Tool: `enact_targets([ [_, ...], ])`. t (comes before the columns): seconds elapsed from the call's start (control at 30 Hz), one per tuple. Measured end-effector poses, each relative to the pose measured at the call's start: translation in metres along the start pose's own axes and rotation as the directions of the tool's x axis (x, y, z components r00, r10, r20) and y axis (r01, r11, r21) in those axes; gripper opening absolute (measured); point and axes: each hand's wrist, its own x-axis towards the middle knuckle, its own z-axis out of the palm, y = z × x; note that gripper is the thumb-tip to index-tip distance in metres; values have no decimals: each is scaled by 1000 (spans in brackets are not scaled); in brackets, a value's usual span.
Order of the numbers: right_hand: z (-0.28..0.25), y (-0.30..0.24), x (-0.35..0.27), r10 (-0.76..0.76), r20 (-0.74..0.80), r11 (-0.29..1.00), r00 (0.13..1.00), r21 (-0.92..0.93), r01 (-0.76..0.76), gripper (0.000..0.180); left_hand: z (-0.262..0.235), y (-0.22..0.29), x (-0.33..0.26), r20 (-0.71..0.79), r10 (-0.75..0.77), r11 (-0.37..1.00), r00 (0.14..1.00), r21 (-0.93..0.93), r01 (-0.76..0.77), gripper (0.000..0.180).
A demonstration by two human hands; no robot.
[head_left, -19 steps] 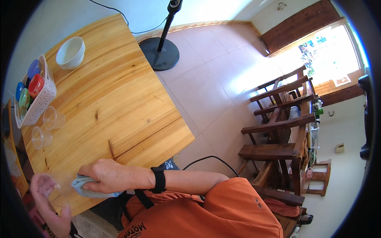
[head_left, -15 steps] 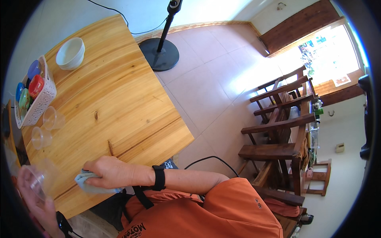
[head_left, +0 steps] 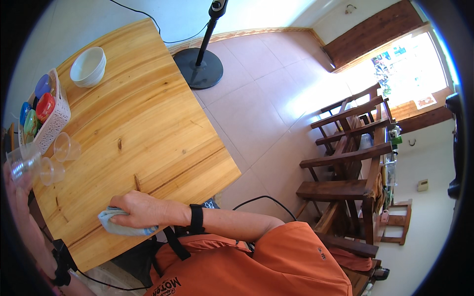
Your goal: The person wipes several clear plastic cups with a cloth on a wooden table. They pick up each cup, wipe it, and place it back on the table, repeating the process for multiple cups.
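My right hand [head_left: 139, 209] presses flat on a grey-blue cloth [head_left: 114, 227] near the front edge of the wooden table [head_left: 158, 123]; a black band sits on that wrist. At the far left rim, my left hand [head_left: 16, 193] holds a clear plastic cup [head_left: 22, 163] up above the table's left edge. Two more clear cups [head_left: 66, 147] [head_left: 52, 171] lie on their sides on the table just right of the held cup.
A white basket [head_left: 58, 118] with several coloured lidded containers stands at the table's left. Stacked white bowls [head_left: 89, 66] sit at the far corner. A black round-based stand [head_left: 200, 69] is on the tiled floor, with wooden chairs [head_left: 345, 163] at the right.
My left hand has lifted the clear cup from low by the table's near corner up toward the two cups lying on the table. My right hand has slid the cloth slightly.
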Motion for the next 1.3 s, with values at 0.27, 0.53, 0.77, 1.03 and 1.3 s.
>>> enact_targets([
  [0.27, 4, 4, 4, 36, 27, 998, 999, -52, -35, 38, -13, -92, 37, -36, -38, 998, 999, 53, 40, 59],
  [0.53, 2, 4, 2, 14, 89, 997, 996, -77, -7, 43, 27, -70, 7, -125, -28, 999, 992, 21, 31, 56],
  [0.77, 8, -13, 7, 109, 110, 993, 988, -51, -104, 40, 40, -50, 19, -200, -22, 993, 979, 109, 45, 60],
  [1.03, 5, -13, 3, 127, 99, 992, 987, -9, -127, 37, 41, -49, 11, -178, -58, 977, 982, 191, 92, 59],
  [1.3, 6, -9, 2, 84, 72, 994, 994, -69, -79, 39, 43, -69, 7, -57, 121, 752, 991, 657, -54, 58],
])
